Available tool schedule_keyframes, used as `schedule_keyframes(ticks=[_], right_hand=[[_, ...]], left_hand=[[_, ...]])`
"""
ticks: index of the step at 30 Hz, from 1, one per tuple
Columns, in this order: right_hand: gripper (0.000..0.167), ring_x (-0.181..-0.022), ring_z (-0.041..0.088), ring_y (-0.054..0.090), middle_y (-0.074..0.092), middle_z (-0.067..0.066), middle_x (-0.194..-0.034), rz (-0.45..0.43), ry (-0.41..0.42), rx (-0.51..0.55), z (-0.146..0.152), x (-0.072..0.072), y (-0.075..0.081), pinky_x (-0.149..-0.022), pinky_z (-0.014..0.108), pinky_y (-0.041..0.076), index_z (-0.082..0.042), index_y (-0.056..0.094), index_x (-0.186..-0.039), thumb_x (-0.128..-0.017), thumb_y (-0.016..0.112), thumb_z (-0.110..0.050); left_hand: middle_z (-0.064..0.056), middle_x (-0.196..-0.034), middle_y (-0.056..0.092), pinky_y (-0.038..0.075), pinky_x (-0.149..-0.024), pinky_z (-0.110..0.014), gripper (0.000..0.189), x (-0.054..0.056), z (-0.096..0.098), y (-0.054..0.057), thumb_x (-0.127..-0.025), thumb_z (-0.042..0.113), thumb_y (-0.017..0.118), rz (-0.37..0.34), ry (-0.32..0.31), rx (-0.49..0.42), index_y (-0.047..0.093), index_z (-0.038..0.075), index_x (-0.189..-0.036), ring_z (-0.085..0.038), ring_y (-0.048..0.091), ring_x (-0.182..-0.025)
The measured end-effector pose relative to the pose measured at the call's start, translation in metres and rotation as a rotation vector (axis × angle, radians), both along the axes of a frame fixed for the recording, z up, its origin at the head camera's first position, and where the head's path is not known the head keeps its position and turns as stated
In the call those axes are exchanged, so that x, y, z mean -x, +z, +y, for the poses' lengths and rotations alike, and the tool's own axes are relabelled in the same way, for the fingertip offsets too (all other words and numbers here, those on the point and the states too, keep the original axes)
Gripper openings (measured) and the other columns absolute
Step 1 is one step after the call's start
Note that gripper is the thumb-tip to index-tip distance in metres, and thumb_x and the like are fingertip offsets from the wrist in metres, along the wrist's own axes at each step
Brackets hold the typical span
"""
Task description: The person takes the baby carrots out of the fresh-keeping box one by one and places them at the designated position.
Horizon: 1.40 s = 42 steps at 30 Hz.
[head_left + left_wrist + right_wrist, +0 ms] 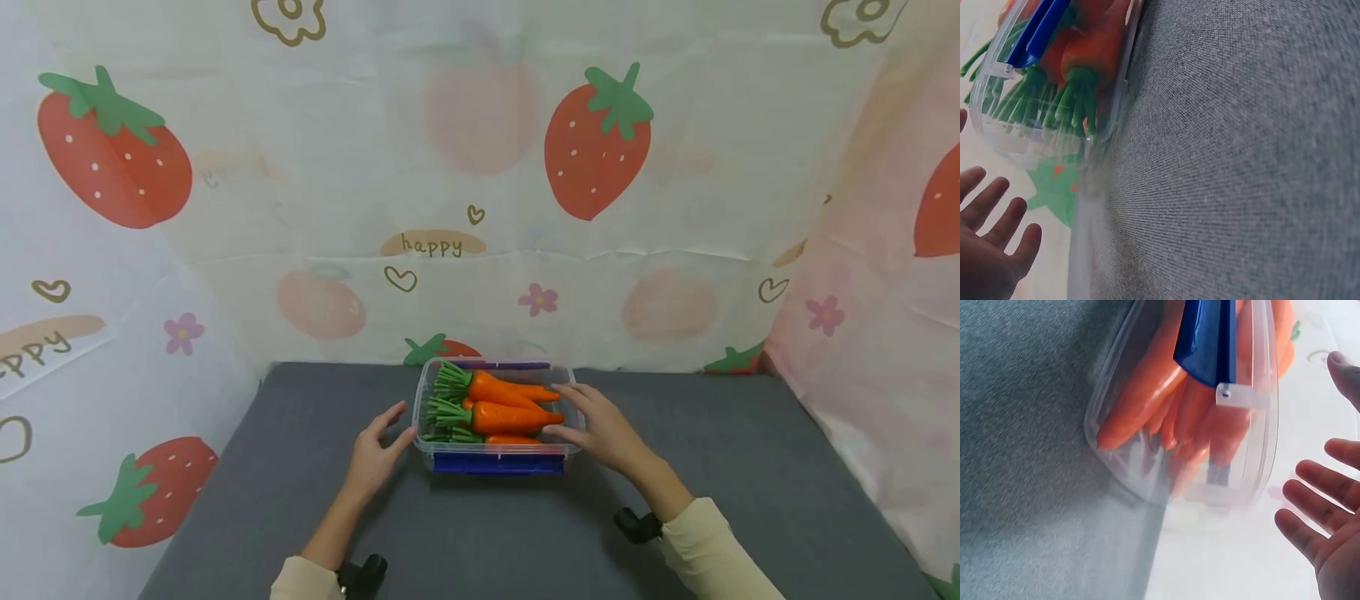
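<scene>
A clear plastic box (498, 448) with blue side latches stands at the back of the grey table, full of orange carrots (510, 417) whose green tops point left. No lid covers it in the head view. My left hand (371, 458) is beside the box's left end, fingers spread and relaxed; in the left wrist view that hand (988, 250) shows a gap to the box wall. Over the right rim, near the carrot tips, my right hand (603, 425) has its fingers extended. The right wrist view shows this hand (1329, 519) spread beside the box's end (1210, 487), holding nothing.
The grey table (495, 533) reaches back to a pale wall cloth (480, 183) printed with strawberries, flowers and hearts. Similar cloth hangs at the left and right sides. Both wrists carry a black camera mount, such as the right one (637, 525).
</scene>
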State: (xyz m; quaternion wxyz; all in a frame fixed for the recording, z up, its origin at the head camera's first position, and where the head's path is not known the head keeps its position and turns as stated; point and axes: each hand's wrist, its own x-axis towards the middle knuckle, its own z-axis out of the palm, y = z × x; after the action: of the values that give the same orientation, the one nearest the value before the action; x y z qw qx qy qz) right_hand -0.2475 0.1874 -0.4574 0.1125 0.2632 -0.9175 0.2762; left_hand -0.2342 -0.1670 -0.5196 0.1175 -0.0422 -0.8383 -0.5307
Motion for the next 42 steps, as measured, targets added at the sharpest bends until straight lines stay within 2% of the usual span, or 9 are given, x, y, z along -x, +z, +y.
schedule_keyframes(ticks=[10, 16, 23, 27, 30, 34, 37, 42], right_hand=[[0.064, -0.113, 0.032, 0.061, 0.058, 0.016, -0.133, -0.032, 0.066, 0.000, -0.020, 0.007, 0.004, -0.092, 0.049, 0.052, -0.004, 0.053, -0.138, -0.087, 0.072, -0.036], [0.062, -0.113, 0.032, 0.060, 0.056, 0.016, -0.134, -0.071, 0.082, -0.001, -0.033, 0.010, 0.011, -0.092, 0.050, 0.051, -0.006, 0.053, -0.139, -0.088, 0.071, -0.037], [0.060, -0.119, 0.034, 0.056, 0.057, 0.016, -0.134, -0.088, 0.093, -0.042, -0.041, 0.014, 0.008, -0.099, 0.055, 0.046, -0.005, 0.054, -0.137, -0.088, 0.071, -0.036], [0.058, -0.116, 0.032, 0.059, 0.059, 0.015, -0.131, -0.078, 0.105, -0.070, -0.046, 0.016, 0.004, -0.099, 0.051, 0.048, -0.004, 0.057, -0.134, -0.088, 0.071, -0.035], [0.056, -0.115, 0.031, 0.059, 0.059, 0.015, -0.131, -0.085, 0.115, -0.079, -0.048, 0.016, 0.001, -0.097, 0.047, 0.050, -0.004, 0.058, -0.133, -0.088, 0.072, -0.034], [0.055, -0.114, 0.029, 0.058, 0.060, 0.014, -0.129, -0.088, 0.134, -0.086, -0.054, 0.017, 0.000, -0.096, 0.045, 0.050, -0.005, 0.058, -0.133, -0.088, 0.072, -0.032], [0.053, -0.113, 0.029, 0.058, 0.060, 0.014, -0.127, -0.090, 0.154, -0.086, -0.058, 0.018, 0.001, -0.096, 0.045, 0.050, -0.005, 0.058, -0.133, -0.088, 0.072, -0.031], [0.052, -0.119, 0.032, 0.055, 0.056, 0.016, -0.134, -0.116, 0.154, -0.109, -0.062, 0.018, 0.003, -0.097, 0.047, 0.049, -0.006, 0.057, -0.134, -0.090, 0.070, -0.030]], left_hand=[[-0.020, -0.138, 0.056, 0.039, -0.105, -0.057, 0.049, 0.005, 0.003, -0.001, -0.093, 0.021, 0.066, -0.008, 0.003, -0.041, 0.055, 0.002, -0.136, -0.036, 0.050, -0.128], [-0.019, -0.137, 0.057, 0.042, -0.102, -0.057, 0.046, 0.009, 0.007, 0.001, -0.092, 0.019, 0.067, 0.023, 0.025, -0.047, 0.058, 0.001, -0.133, -0.036, 0.052, -0.126], [-0.019, -0.134, 0.059, 0.043, -0.101, -0.056, 0.043, 0.010, 0.011, -0.001, -0.092, 0.019, 0.067, 0.032, 0.035, -0.054, 0.060, 0.002, -0.131, -0.036, 0.053, -0.124], [-0.018, -0.131, 0.061, 0.045, -0.100, -0.054, 0.040, 0.009, 0.011, -0.003, -0.092, 0.018, 0.067, 0.040, 0.050, -0.058, 0.062, 0.003, -0.129, -0.035, 0.055, -0.122], [-0.016, -0.130, 0.063, 0.048, -0.096, -0.049, 0.039, 0.009, 0.012, -0.005, -0.092, 0.018, 0.068, 0.044, 0.065, -0.049, 0.064, 0.004, -0.127, -0.032, 0.058, -0.119], [-0.015, -0.129, 0.064, 0.053, -0.088, -0.031, 0.037, 0.010, 0.014, -0.008, -0.092, 0.017, 0.067, 0.045, 0.073, -0.056, 0.065, 0.005, -0.127, -0.031, 0.061, -0.115], [-0.016, -0.129, 0.063, 0.051, -0.084, -0.019, 0.036, 0.011, 0.014, -0.008, -0.093, 0.016, 0.066, 0.049, 0.070, -0.079, 0.064, 0.004, -0.128, -0.031, 0.063, -0.112], [-0.016, -0.129, 0.063, 0.049, -0.083, -0.015, 0.036, 0.010, 0.016, -0.008, -0.094, 0.015, 0.064, 0.046, 0.067, -0.106, 0.063, 0.004, -0.128, -0.032, 0.063, -0.111]])
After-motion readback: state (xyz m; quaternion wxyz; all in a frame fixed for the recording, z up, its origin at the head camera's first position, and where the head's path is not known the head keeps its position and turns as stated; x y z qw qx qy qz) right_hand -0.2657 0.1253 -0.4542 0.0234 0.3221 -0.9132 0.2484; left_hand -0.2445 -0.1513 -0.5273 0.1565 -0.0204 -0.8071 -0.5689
